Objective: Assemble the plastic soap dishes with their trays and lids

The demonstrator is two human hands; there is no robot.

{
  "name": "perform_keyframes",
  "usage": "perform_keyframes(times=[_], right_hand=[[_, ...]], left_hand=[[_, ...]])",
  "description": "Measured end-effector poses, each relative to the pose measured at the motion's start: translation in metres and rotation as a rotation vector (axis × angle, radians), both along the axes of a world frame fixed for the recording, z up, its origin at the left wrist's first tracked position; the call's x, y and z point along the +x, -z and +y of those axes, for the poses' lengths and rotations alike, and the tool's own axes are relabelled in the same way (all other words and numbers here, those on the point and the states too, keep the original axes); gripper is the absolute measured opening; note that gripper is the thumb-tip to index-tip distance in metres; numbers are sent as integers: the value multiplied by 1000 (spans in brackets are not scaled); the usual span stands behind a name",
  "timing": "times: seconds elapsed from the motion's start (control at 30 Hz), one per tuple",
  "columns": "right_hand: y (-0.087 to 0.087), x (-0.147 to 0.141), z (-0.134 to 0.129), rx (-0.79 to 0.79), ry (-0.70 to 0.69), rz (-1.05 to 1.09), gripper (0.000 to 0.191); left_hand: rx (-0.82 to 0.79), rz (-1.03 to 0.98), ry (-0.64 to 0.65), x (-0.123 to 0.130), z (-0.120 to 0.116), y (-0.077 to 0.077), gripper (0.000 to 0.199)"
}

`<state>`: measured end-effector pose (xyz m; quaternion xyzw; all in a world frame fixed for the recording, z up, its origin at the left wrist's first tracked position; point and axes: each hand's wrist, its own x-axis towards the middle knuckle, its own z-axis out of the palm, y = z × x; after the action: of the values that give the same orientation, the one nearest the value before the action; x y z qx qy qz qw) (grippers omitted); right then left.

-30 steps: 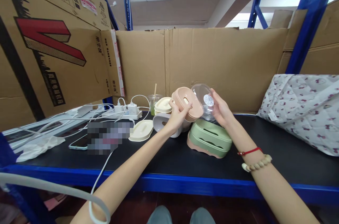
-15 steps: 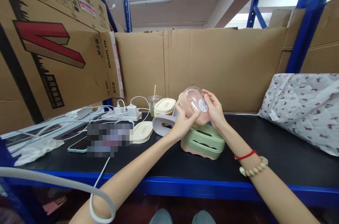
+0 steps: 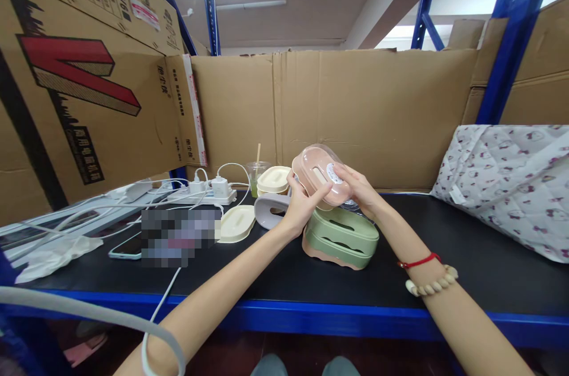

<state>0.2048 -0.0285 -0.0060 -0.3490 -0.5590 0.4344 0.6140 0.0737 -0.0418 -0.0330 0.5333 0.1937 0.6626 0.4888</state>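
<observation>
A pink oval plastic box (image 3: 313, 165) with a clear, glossy cover and a round white sticker is held up between both hands in the head view. My left hand (image 3: 304, 205) is closed round its near left side, thumb across the front. My right hand (image 3: 359, 187) grips the right end, with fingertips at the sticker. Just below the box stands a stack of green oval pieces (image 3: 340, 239) with wavy slots, on a pink base. Beside my left hand lies a grey oval ring-shaped piece (image 3: 267, 213), partly hidden by the wrist.
A cream oval lid (image 3: 237, 223) lies left of the hands; another cream box (image 3: 274, 178) stands behind, near a clear cup (image 3: 255, 177) with a straw. A power strip (image 3: 217, 193), cables and a phone (image 3: 127, 247) occupy the left. A quilted bag (image 3: 511, 186) rests at right.
The pink box has turned and shifted slightly left, so a pale slot in its face now shows. My right hand has moved from its upper edge down over the sticker's side.
</observation>
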Motion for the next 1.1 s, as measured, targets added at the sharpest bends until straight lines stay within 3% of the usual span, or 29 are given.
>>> perform_keyframes(times=[0.23,0.33,0.47,0.6,0.7,0.83,0.9,1.0,1.1], right_hand=[[-2,-2,-1,13,-5,27,43],[-1,-3,-3,-40,-5,32,41],[-1,-3,-6,-157,-105,-43,42],[-5,8,3,-97,-55,56,41],[-6,36,20,-78,161,185,44],[6,89,39,-146,786,286,56],[19,110,43,-208,1000,254,66],[37,127,44,-385,1186,259,71],[49,131,43,-528,1196,254,77]], left_hand=[[-74,-2,12,-5,0,-5,76],[-37,-17,15,-5,-2,-6,80],[37,-32,-36,-6,-2,-9,84],[77,42,-93,-12,6,-12,73],[28,76,-135,-18,14,-12,59],[-11,129,-199,-25,19,-11,42],[-8,168,-222,-25,20,-11,35],[25,214,-243,-25,20,-11,29],[104,292,-302,-26,20,-10,25]])
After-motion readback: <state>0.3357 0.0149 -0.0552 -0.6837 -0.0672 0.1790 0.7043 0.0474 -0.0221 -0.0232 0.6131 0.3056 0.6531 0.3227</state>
